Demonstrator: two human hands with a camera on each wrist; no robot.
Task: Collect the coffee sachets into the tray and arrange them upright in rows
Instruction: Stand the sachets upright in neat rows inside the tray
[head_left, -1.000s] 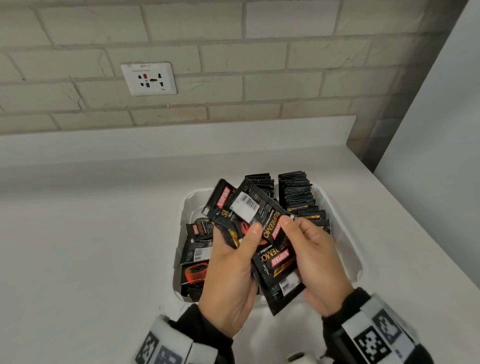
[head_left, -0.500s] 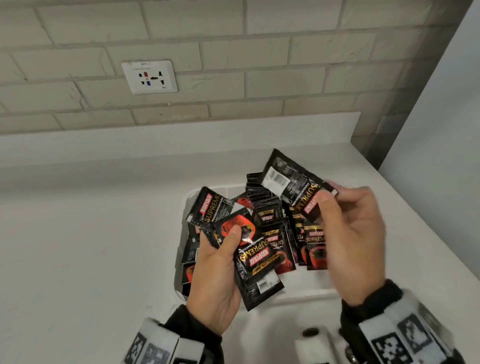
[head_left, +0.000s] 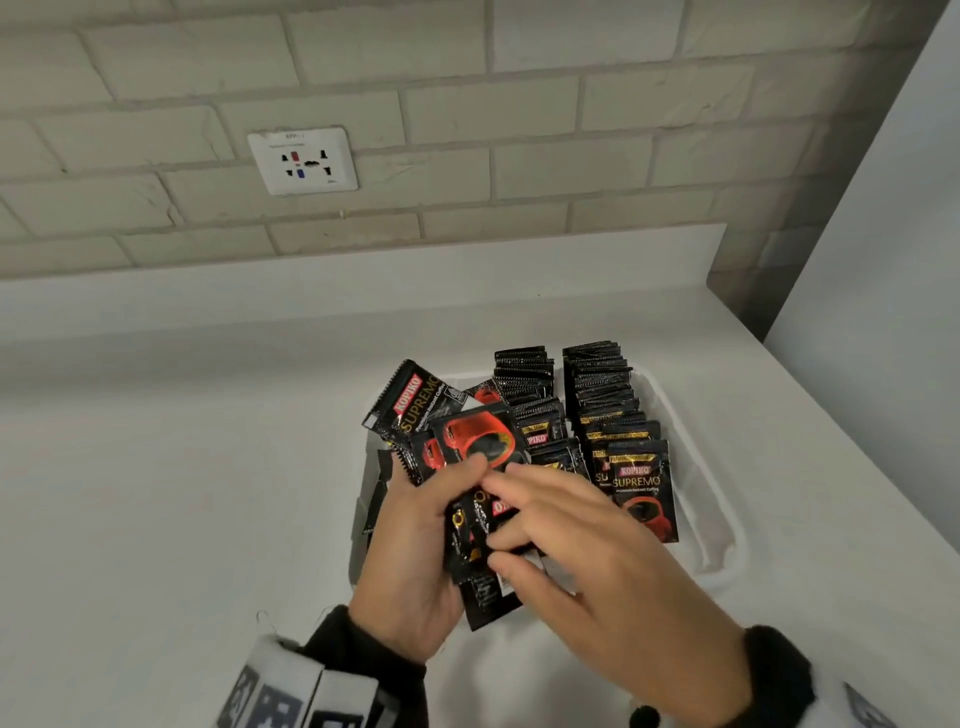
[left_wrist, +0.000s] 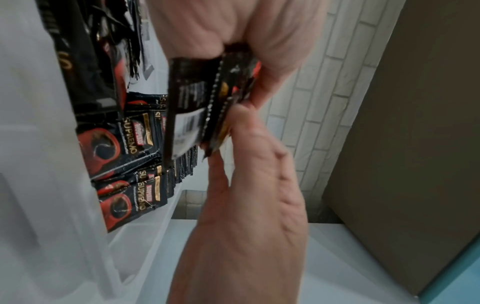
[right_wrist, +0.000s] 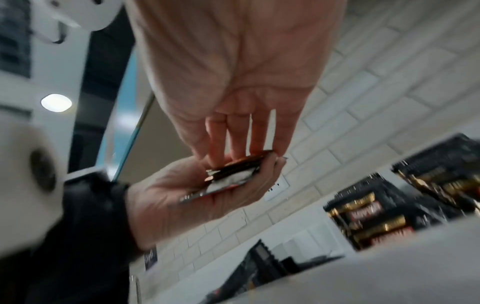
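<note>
My left hand (head_left: 415, 545) grips a fanned bundle of black and red coffee sachets (head_left: 478, 441) above the left part of the white tray (head_left: 727, 545). My right hand (head_left: 597, 561) reaches across from the right; its straight fingers touch the bundle's near sachets, blurred by motion. In the left wrist view the left hand (left_wrist: 233, 24) clamps the bundle (left_wrist: 207, 98) edge-on, with the right hand (left_wrist: 246, 185) at its edge. The right wrist view shows the right hand (right_wrist: 233, 72) with its fingers laid on the bundle (right_wrist: 233, 170). Two rows of upright sachets (head_left: 602, 395) fill the tray's right side.
A few loose sachets (head_left: 376, 499) lie in the tray's left part, mostly hidden by my left hand. The tray sits on a white counter (head_left: 182, 493) that ends at a brick wall with a socket (head_left: 303, 160). A white panel (head_left: 883, 312) stands on the right.
My right hand carried one sachet away to the right, and a sachet now stands at the front of the right row. That hand has come back to the bundle without it.
</note>
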